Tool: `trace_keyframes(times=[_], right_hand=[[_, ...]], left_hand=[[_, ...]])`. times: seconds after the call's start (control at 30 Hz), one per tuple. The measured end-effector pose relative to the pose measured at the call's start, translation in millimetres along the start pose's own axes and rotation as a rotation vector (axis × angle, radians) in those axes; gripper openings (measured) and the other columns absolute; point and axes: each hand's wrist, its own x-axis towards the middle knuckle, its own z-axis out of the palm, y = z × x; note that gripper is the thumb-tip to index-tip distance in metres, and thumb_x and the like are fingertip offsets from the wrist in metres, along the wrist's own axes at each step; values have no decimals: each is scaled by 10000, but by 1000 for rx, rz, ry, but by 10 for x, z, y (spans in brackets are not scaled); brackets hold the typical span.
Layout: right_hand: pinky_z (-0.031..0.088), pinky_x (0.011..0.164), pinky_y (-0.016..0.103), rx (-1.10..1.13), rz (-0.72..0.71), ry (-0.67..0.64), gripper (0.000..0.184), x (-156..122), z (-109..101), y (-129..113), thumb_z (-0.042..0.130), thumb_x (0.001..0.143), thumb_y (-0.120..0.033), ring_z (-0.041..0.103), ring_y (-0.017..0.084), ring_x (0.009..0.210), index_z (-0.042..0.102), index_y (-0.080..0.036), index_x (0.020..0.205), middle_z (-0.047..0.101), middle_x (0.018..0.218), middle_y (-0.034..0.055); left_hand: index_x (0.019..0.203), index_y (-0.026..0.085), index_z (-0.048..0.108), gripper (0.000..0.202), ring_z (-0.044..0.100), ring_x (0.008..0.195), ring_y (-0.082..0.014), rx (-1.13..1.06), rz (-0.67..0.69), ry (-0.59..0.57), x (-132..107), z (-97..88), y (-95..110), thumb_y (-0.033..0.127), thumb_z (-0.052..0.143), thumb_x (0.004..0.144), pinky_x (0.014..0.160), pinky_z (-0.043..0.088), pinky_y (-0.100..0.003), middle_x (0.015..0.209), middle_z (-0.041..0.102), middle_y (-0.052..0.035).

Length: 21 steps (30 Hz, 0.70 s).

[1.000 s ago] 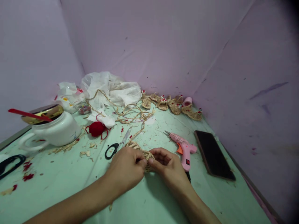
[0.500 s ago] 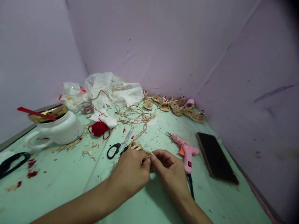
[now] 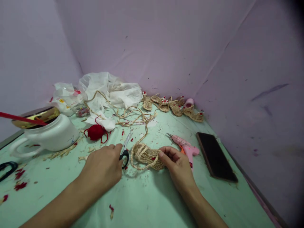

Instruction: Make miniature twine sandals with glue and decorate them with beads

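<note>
Left hand (image 3: 103, 164) low on table (image 3: 147, 202), fingers curled over black handles of scissors (image 3: 125, 147); firm grasp or mere touch, cannot tell. Right hand (image 3: 177, 164) pinching right edge of woven straw piece (image 3: 146, 155), flat between both hands, cord (image 3: 142, 126) trailing far. Step, by judgement: taking up scissors. Next calls for fingers through loops, piece held steady.

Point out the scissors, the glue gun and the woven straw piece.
scissors (image 3: 127, 141): head view, on the blades.
pink glue gun (image 3: 180, 141): head view, on the barrel.
woven straw piece (image 3: 145, 155): head view, on its braided middle.
</note>
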Motion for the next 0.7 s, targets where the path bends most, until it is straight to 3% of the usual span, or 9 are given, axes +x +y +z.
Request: trace_keyframes(times=[0.1,0.17,0.33,0.47,0.6,0.63,0.7], right_hand=[[385,506,229,44,34,1,263,-2,10,-14,713,604,-369,491,110,529,624,-135,684,582,588,-2],[403,514,235,80,61,-13,279,2,8,-12,727,586,-378,510,116,531,627,-137,684,599,598,5],[411,527,236,103,66,-36,275,15,-19,-24,738,570,-377,527,119,532,637,-144,676,620,603,8],[390,508,222,90,40,-102,253,14,-38,-65,721,594,-367,507,106,517,641,-140,670,608,580,2],[372,504,217,30,26,-113,220,16,-26,-60,703,621,-336,487,99,523,643,-133,677,594,578,1],[370,508,218,16,27,-115,211,19,-20,-51,699,627,-328,486,99,527,645,-132,683,594,583,1],[369,511,221,4,35,-124,202,25,-11,-35,694,628,-320,486,98,525,650,-132,688,591,578,-1]], left_hand=[[949,171,556,282,616,698,-279,82,-51,-8,-15,25,102,188,368,740,552,364,-314,814,642,-121],[939,176,549,277,609,673,-258,-6,-93,-12,15,-16,48,185,389,714,546,368,-302,749,637,-101],[996,172,491,400,507,506,-123,-812,-190,-58,79,-196,-313,332,528,631,445,357,-209,691,575,10],[1152,190,454,599,558,625,-126,-1200,-196,-90,50,-255,-406,325,596,585,487,358,-171,792,629,13],[1165,201,518,581,565,629,-147,-1182,-13,-330,-18,-220,-242,348,590,607,495,377,-197,750,654,-18],[1124,214,561,517,567,636,-149,-1111,42,-356,-37,-211,-184,340,581,624,502,382,-198,741,652,-13],[991,251,649,372,579,677,-156,-923,104,-272,-72,-195,-79,288,582,627,548,405,-198,747,660,6]])
